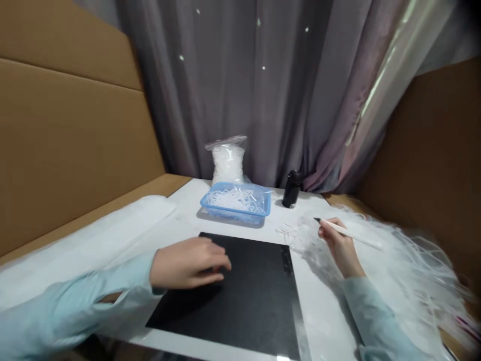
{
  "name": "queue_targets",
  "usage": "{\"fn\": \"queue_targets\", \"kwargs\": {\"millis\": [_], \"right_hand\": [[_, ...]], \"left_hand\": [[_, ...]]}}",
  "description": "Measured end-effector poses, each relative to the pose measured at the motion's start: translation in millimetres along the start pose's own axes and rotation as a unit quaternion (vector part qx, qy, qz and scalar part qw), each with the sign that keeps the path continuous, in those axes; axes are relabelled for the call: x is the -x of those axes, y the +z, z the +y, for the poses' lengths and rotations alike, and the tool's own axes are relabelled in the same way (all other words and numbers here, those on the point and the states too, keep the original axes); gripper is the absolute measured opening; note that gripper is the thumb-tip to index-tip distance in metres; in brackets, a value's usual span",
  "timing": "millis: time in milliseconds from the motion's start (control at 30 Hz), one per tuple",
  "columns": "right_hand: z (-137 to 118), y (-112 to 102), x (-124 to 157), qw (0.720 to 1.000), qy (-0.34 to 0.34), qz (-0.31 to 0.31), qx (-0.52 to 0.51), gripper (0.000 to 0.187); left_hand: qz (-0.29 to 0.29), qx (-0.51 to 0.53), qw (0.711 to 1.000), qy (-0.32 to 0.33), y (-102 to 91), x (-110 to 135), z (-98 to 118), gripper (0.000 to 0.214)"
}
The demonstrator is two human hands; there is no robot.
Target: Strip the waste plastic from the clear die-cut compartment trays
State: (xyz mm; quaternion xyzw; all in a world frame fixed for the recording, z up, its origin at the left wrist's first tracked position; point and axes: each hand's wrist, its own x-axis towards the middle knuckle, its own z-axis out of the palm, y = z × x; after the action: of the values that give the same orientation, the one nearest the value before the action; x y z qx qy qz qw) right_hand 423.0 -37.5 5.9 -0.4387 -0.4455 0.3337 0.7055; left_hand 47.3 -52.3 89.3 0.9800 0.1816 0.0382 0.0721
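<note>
My right hand [340,248] grips a slim white pen [355,234] with a dark tip; the tip points left and the shaft slants down to the right. It is above the white tabletop, beside a heap of thin white strands. My left hand [191,263] is over the left part of a flat black sheet [251,301], fingers loosely bent and thumb apart from them. Nothing shows between those fingers. Whether the hand touches the sheet, I cannot tell.
Behind the sheet stands a blue plastic basket [236,216] of white loops, with a zip bag [228,163] of white pieces behind it. A black bottle [291,189] is right of the basket. White strands [406,281] cover the right side; a white bundle [124,225] lies left.
</note>
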Motion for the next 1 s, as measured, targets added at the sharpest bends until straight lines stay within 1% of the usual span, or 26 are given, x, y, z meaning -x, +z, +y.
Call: {"fn": "queue_targets", "kwargs": {"millis": [100, 133, 167, 233, 300, 333, 367, 400, 433, 467, 500, 533, 567, 600, 633, 700, 767, 833, 900, 1000], "right_hand": [[8, 1, 8, 0.992, -0.056, 0.025, 0.107, 0.025], [12, -1, 9, 0.964, -0.118, 0.041, 0.235, 0.025], [18, -3, 10, 0.923, -0.172, 0.036, 0.342, 0.027], [29, -8, 10, 0.829, -0.26, -0.016, 0.495, 0.029], [37, -11, 10, 0.736, -0.356, -0.094, 0.568, 0.025], [40, -11, 10, 0.691, -0.399, -0.151, 0.583, 0.024], [42, -8, 11, 0.651, -0.427, -0.204, 0.594, 0.027], [42, -3, 13, 0.613, -0.442, -0.254, 0.604, 0.031], [42, 4, 15, 0.581, -0.445, -0.292, 0.616, 0.035], [42, 12, 17, 0.555, -0.439, -0.316, 0.632, 0.038], [41, 20, 19, 0.536, -0.424, -0.329, 0.652, 0.038], [41, 30, 20, 0.524, -0.401, -0.332, 0.674, 0.037], [41, 39, 21, 0.516, -0.374, -0.33, 0.696, 0.034], [41, 49, 20, 0.512, -0.341, -0.327, 0.717, 0.031], [41, 58, 18, 0.507, -0.305, -0.324, 0.738, 0.027], [42, 77, 14, 0.492, -0.232, -0.317, 0.777, 0.024], [44, 96, 9, 0.476, -0.184, -0.307, 0.803, 0.024], [46, 112, 6, 0.467, -0.17, -0.302, 0.814, 0.026], [48, 125, 2, 0.465, -0.171, -0.302, 0.815, 0.027], [55, 134, -2, 0.462, -0.168, -0.31, 0.814, 0.026]], "left_hand": [[-0.028, 0.027, 0.997, -0.061, 9.8, 54, 12, 0.014], [-0.026, 0.036, 0.995, -0.084, 12.4, 70, 16, 0.015], [-0.018, 0.046, 0.993, -0.107, 14.8, 85, 18, 0.015], [0.014, 0.06, 0.987, -0.15, 19.6, 114, 15, 0.015], [0.062, 0.049, 0.979, -0.19, 25.0, 143, 0, 0.016], [0.09, 0.027, 0.972, -0.213, 28.0, 158, -11, 0.019], [0.122, -0.006, 0.962, -0.246, 31.5, 173, -24, 0.024], [0.151, -0.044, 0.943, -0.293, 35.4, 188, -37, 0.031], [0.168, -0.085, 0.917, -0.351, 39.8, 202, -51, 0.038], [0.165, -0.12, 0.885, -0.419, 44.6, 215, -63, 0.05], [0.152, -0.142, 0.85, -0.483, 49.7, 227, -73, 0.063], [0.13, -0.146, 0.823, -0.533, 54.8, 236, -81, 0.076], [0.108, -0.141, 0.805, -0.566, 59.8, 243, -86, 0.084], [0.094, -0.135, 0.795, -0.584, 64.3, 249, -89, 0.087], [0.087, -0.13, 0.793, -0.589, 68.3, 252, -90, 0.086], [0.095, -0.127, 0.797, -0.583, 73.6, 255, -90, 0.078], [0.111, -0.115, 0.804, -0.573, 75.0, 256, -88, 0.071], [0.133, -0.088, 0.811, -0.562, 73.4, 259, -88, 0.066], [0.16, -0.061, 0.822, -0.543, 70.2, 265, -88, 0.059], [0.213, -0.039, 0.837, -0.503, 65.5, 277, -83, 0.044]]}}
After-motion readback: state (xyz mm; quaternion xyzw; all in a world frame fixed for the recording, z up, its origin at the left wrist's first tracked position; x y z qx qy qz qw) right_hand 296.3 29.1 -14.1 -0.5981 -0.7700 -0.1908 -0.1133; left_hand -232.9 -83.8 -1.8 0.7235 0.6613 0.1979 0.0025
